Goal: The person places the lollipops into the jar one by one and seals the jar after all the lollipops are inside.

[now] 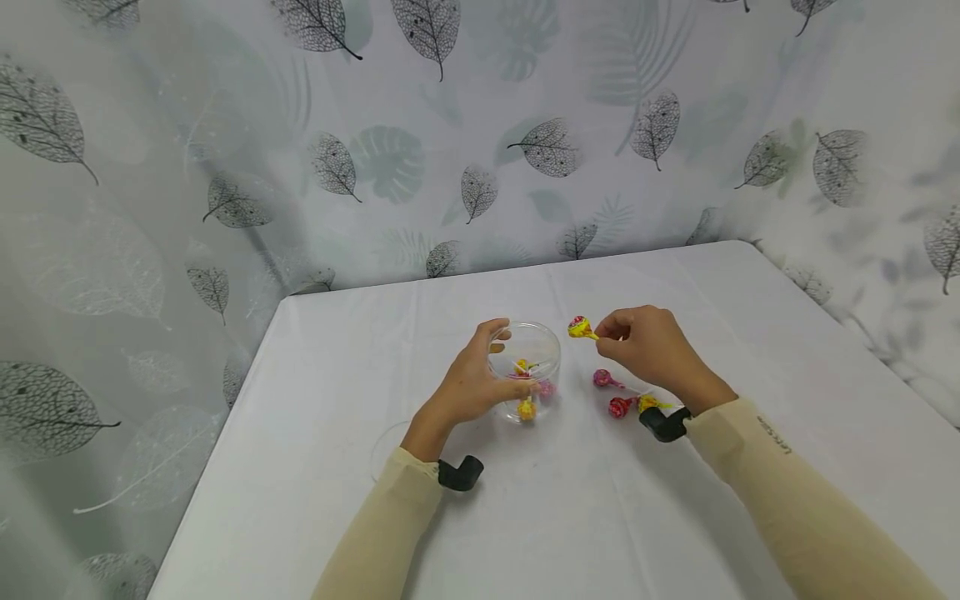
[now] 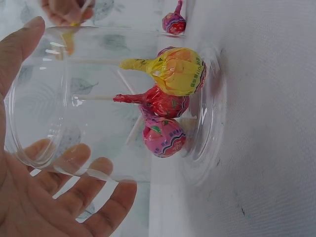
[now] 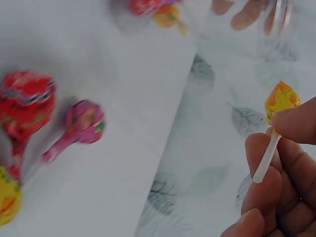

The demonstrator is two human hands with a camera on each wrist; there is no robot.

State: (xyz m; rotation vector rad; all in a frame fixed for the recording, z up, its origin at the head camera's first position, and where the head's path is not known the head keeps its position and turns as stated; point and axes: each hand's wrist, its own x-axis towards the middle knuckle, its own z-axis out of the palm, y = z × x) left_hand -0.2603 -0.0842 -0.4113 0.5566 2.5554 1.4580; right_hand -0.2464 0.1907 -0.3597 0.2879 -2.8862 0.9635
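A clear plastic jar (image 1: 557,358) stands upright on the table, with my left hand (image 1: 472,379) gripping it, thumb on the near side and fingers round the far side. Inside lie several wrapped lollipops; the left wrist view shows a yellow lollipop (image 2: 180,71), a red lollipop (image 2: 170,102) and a pink lollipop (image 2: 164,138) near its base. Just right of the open rim, my right hand (image 1: 645,342) pinches another yellow lollipop (image 1: 579,327) by its stick, close under the wrapper. That candy is held up in the air, apart from the jar.
Near my right wrist, a pink lollipop (image 1: 603,378), a red lollipop (image 1: 619,407) and a yellow lollipop (image 1: 649,402) lie on the white-covered table (image 1: 337,358). A clear round lid (image 1: 377,454) lies by my left wrist. Leaf-patterned cloth (image 1: 480,133) hangs behind the table.
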